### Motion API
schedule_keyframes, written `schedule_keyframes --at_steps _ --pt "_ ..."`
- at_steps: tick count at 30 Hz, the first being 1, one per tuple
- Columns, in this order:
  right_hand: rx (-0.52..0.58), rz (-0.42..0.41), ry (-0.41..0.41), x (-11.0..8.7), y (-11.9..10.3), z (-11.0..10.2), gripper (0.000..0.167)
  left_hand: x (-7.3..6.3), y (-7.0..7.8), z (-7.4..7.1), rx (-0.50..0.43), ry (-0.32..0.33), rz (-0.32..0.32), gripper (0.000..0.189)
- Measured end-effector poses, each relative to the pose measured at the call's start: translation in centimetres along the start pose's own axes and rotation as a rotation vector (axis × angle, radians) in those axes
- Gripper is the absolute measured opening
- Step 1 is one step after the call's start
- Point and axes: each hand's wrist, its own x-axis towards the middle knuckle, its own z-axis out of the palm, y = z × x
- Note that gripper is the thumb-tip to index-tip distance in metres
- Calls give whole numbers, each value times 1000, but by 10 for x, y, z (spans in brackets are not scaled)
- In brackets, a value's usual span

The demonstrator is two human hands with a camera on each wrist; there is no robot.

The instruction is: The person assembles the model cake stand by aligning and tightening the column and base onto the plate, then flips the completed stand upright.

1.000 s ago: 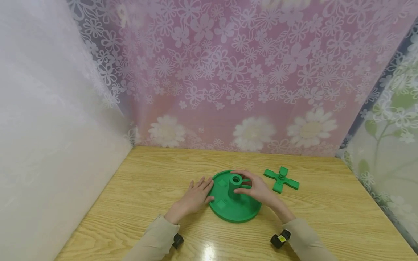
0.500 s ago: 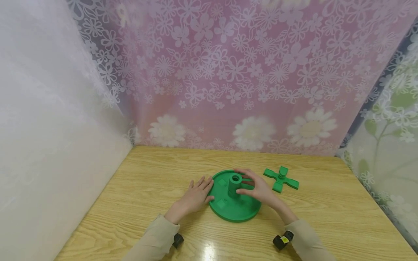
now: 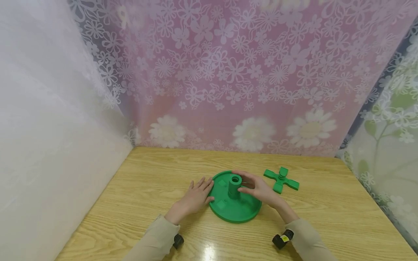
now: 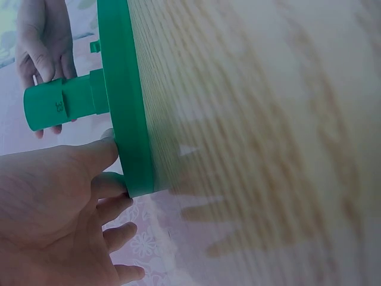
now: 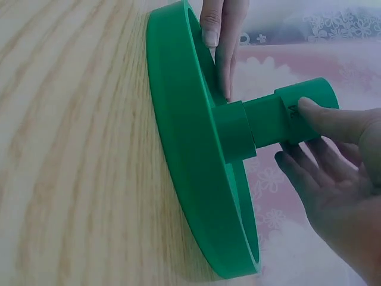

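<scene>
A round green dish-like base (image 3: pixel 228 214) with a raised rim lies flat on the table. From its middle stands a green hollow tube (image 3: pixel 233 188), its lower end at a short collar (image 5: pixel 234 132) on the base. My right hand (image 3: pixel 261 188) holds the tube's upper part, thumb on one side and fingers on the other; a small dark marking shows on it in both wrist views. My left hand (image 3: pixel 196 195), fingers spread and fairly straight, rests against the base's left rim. Small raised squares (image 3: pixel 222 203) show on the base's floor.
A green cross-shaped piece (image 3: pixel 281 180) with four arms lies on the wooden table (image 3: pixel 156 166), behind and right of the base. Flowered cloth (image 3: pixel 228 72) hangs along the back, and a pale sheet (image 3: pixel 58 127) stands at the left. Each wrist carries a small black camera (image 3: pixel 282 239).
My right fingers and thumb have shifted slightly around the tube, coming off a little and then drawing in again. The left hand, the base and the cross-shaped piece have stayed in place.
</scene>
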Motion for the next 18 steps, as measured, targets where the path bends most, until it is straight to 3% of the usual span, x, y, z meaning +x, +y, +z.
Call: schedule_keyframes --at_steps 9,18 --pt "-110 56 161 6 -1 13 59 1 0 2 21 8 -3 63" --pt "-89 53 123 0 -5 9 67 2 -1 3 23 12 5 64"
